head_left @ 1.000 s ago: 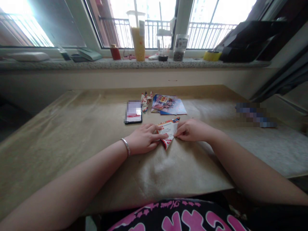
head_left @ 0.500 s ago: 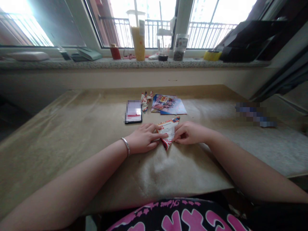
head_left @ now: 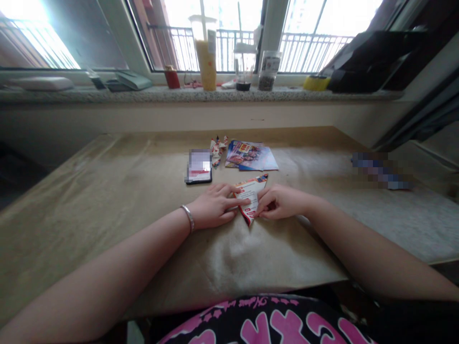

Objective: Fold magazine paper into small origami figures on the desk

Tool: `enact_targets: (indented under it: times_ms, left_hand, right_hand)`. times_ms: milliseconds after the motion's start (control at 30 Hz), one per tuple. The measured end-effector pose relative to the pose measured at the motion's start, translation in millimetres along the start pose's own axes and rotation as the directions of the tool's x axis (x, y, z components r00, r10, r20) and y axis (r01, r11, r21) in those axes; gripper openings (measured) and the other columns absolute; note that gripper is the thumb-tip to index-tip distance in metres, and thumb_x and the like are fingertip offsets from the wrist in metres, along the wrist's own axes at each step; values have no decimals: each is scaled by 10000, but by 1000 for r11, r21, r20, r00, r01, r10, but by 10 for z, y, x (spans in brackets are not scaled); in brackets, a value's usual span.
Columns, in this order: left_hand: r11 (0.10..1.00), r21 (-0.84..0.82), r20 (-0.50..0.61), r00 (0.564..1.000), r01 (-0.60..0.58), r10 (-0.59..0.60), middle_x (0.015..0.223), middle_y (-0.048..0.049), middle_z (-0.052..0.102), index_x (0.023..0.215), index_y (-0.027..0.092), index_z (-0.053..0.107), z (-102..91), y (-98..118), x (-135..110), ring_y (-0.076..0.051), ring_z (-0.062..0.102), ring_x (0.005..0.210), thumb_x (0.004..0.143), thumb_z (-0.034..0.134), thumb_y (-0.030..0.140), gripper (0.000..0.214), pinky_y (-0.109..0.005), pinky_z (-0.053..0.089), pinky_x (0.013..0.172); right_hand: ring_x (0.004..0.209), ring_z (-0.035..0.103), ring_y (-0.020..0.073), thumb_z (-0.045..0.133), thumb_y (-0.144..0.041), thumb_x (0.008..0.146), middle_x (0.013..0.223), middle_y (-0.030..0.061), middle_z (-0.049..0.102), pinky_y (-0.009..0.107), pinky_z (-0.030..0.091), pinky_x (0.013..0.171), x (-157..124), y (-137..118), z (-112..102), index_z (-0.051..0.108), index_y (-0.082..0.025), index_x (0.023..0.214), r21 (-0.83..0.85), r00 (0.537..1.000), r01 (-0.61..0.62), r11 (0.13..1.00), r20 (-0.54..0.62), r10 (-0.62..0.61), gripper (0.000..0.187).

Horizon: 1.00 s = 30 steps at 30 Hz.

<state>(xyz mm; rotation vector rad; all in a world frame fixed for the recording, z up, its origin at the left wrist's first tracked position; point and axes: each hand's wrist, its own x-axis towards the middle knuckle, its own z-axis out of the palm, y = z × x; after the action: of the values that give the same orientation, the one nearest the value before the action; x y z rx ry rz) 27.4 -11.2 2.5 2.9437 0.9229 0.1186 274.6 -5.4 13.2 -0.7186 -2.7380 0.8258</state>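
Note:
A printed sheet of paper, folded into a triangle, lies on the table with one corner pointing towards me. Across its left side my left hand is spread flat, the index finger pressing on the printed face. My right hand grips the triangle's right edge near the lower corner, thumb and fingers pinched together. Just beyond the hands are a folded paper figure and a small stack of colourful printed sheets.
A phone with a blurred screen lies left of the paper figure. On the windowsill stand a tall yellow drink cup, a red bottle, a jar and yellow tape. A blurred object rests at the table's right.
My right hand has shifted slightly left and towards me along the paper's right edge. The paper's lower corner now lies flatter, showing more red print. My left hand stays put.

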Motion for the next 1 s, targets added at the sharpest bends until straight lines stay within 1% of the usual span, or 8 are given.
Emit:
enact_targets:
  times_ms: [167,400,633,767,1000]
  left_hand:
    - [1000,-9,-11,1000,-9,9,1301,-58,433,1320,396,445,4,-9,-3,-266,399,1188,892,445,348,431,-465,298,1022]
    - [1000,-9,-13,1000,-8,8,1292,-52,438,1318,390,450,12,-13,-1,-256,400,1182,884,463,337,438,-445,300,1025]
    - [1000,-24,-17,1000,-5,5,1295,-52,441,1313,389,458,3,-12,4,-252,396,1193,892,449,351,422,-447,299,1029]
    - [1000,-27,-22,1000,-5,4,1300,-52,439,1314,390,456,9,-19,4,-254,394,1201,891,450,351,424,-457,292,1037]
    - [999,-37,-26,1000,-6,5,1305,-56,437,1313,391,457,4,-19,-1,-257,393,1207,893,450,360,421,-463,286,1041]
  right_hand:
    - [581,531,83,565,-208,770,746,43,646,192,408,542,11,-27,10,751,-156,872,32,1000,11,999,19,-12,219]
    - [569,520,75,563,-183,761,769,35,657,192,398,542,11,-30,22,751,-176,893,20,999,20,1000,35,-21,229]
    - [610,556,84,563,-193,776,777,48,669,191,419,576,42,-103,55,750,-161,910,52,996,70,996,57,-73,232]
    - [634,563,90,565,-202,787,764,35,676,194,425,593,55,-130,68,744,-188,936,47,991,110,993,76,-113,234]
    - [629,567,87,575,-199,785,764,34,686,191,428,601,53,-154,77,746,-187,916,73,987,135,988,84,-141,216]
